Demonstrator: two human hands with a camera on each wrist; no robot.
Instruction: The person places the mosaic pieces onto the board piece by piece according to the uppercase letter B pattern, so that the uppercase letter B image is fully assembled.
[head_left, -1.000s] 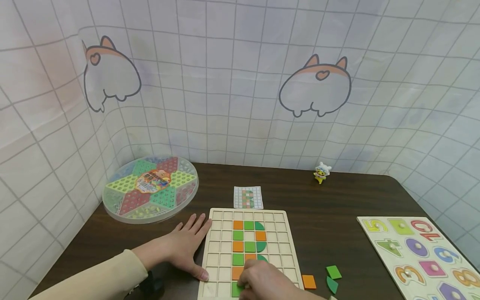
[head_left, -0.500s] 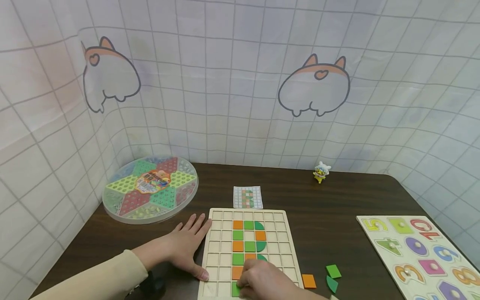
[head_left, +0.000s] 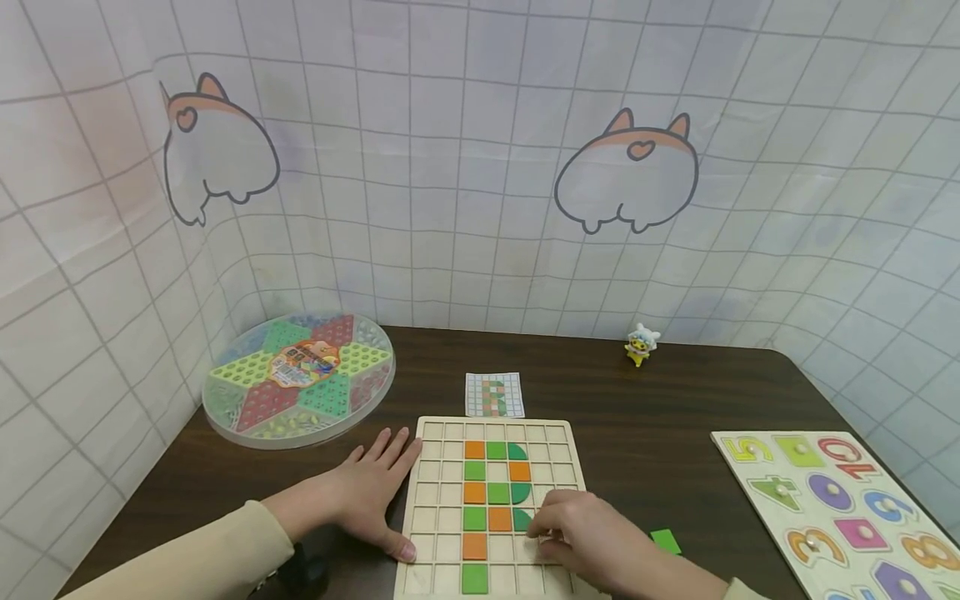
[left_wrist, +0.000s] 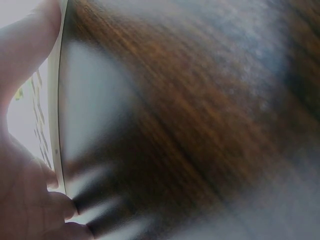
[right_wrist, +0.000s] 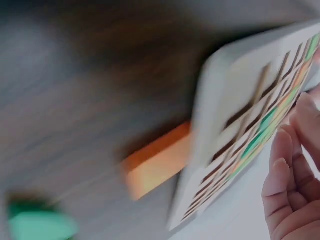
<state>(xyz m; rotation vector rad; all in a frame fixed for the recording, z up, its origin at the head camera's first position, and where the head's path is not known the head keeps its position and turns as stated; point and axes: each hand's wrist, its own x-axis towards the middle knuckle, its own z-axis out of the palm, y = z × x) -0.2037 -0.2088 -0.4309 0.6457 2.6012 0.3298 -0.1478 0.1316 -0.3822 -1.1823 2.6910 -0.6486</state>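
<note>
A pale wooden grid board [head_left: 431, 521] lies on the dark table, with orange and green square tiles and teal quarter-round pieces set in its cells. My left hand [head_left: 367, 496] rests spread at the board's left edge, its thumb touching the edge. Over the board's right part hovers my right hand [head_left: 592, 533], fingers loosely bent, with nothing visible between them. At the bottom of the tile column sits a green square tile [head_left: 475, 578], below an orange square tile [head_left: 474, 547]. Beside the board in the right wrist view lie a loose orange tile [right_wrist: 160, 160] and a blurred teal piece [right_wrist: 42, 225].
A small pattern card [head_left: 494, 395] lies beyond the board. A loose green tile [head_left: 665, 541] shows past my right hand. Further off are a round Chinese checkers set [head_left: 300, 379], a number puzzle board [head_left: 832, 500] and a small figurine [head_left: 641, 345].
My right hand has let go of the green square tile at the bottom of the column and moved right. It now covers the loose orange tile in the head view. The left hand stays put.
</note>
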